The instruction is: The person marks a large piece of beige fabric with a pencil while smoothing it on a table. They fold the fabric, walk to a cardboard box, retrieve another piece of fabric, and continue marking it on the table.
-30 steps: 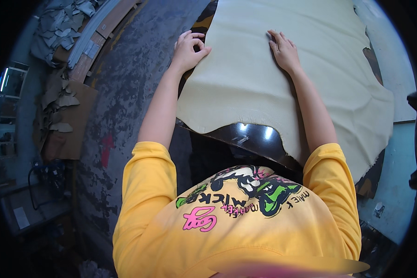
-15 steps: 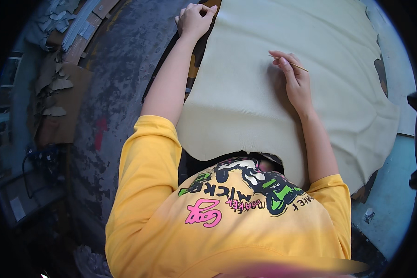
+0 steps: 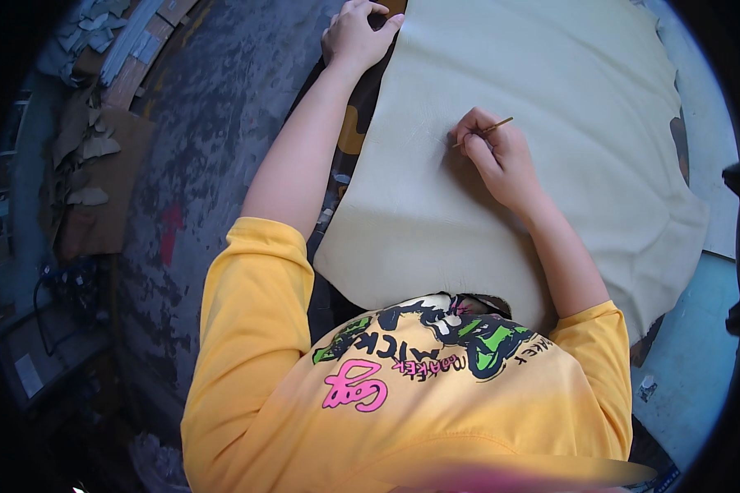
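A large pale cream-green leather hide (image 3: 460,222) lies spread in front of me, with irregular edges and soft wrinkles. My right hand (image 3: 495,158) is closed around a thin yellowish pen-like stick (image 3: 499,126), held like a pencil. Its lower tip points down at the hide, left of the fingers; whether it touches cannot be made out. At the hide's far left edge is my left hand (image 3: 360,34), fingers bent and thumb apart from them. The thumb tip meets the hide's edge, and nothing shows in its grasp.
Dark patterned material (image 3: 349,135) shows beneath the hide's left edge. A worn dark surface (image 3: 222,107) stretches along the left. Beyond it are cardboard (image 3: 123,181) and leather scraps (image 3: 99,148). A pale blue surface (image 3: 699,304) lies to the right.
My right hand has moved left and nearer to me, tilting the stick so its tip points down at the hide. My left hand has shifted slightly right and farther away, its thumb and finger parting.
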